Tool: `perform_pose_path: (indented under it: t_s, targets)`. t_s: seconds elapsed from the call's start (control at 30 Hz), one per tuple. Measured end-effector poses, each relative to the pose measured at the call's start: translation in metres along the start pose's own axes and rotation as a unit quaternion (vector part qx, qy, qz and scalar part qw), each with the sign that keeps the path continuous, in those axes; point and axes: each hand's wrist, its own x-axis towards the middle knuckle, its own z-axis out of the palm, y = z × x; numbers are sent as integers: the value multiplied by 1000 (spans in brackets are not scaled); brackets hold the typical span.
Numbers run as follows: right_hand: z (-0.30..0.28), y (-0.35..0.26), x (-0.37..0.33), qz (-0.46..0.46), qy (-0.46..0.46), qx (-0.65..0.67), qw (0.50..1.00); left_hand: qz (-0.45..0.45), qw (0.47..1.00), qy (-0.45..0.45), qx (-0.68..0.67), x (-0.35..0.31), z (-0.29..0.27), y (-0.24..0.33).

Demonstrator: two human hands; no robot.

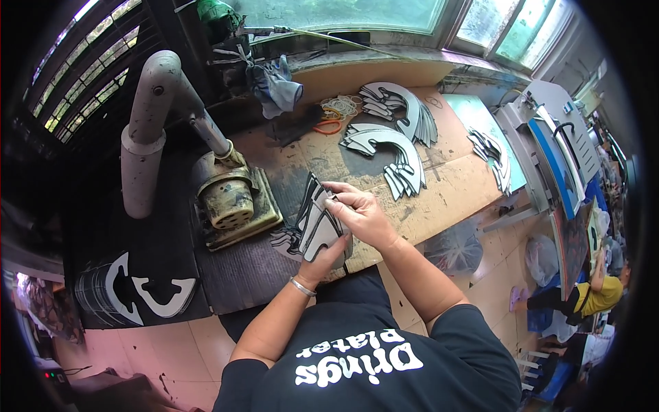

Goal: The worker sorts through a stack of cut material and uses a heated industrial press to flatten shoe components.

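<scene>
Both hands clamp one stack of grey cut pieces (317,223): left hand (329,255) underneath, right hand (360,214) on top. Just left of the grip sits a grimy machine (230,199) (more pieces lie beyond).

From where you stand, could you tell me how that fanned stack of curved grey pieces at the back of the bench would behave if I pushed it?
The fanned stack would probably slide apart: its pieces are thin, flat and loosely overlapped. They look light, and likely bendable, like those held in the left hand and right hand.
</scene>
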Motion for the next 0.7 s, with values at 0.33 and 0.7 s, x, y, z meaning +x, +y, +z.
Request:
perform_pose_path:
  t_s: [0.33, 0.7]
  targets:
    - [18, 16, -4, 35, 82, 222, 971, 21, 998, 5, 59, 1, 0, 3]
    - [4, 6, -1, -81, 81, -13, 993, 20, 997, 48, 61, -5, -3, 6]
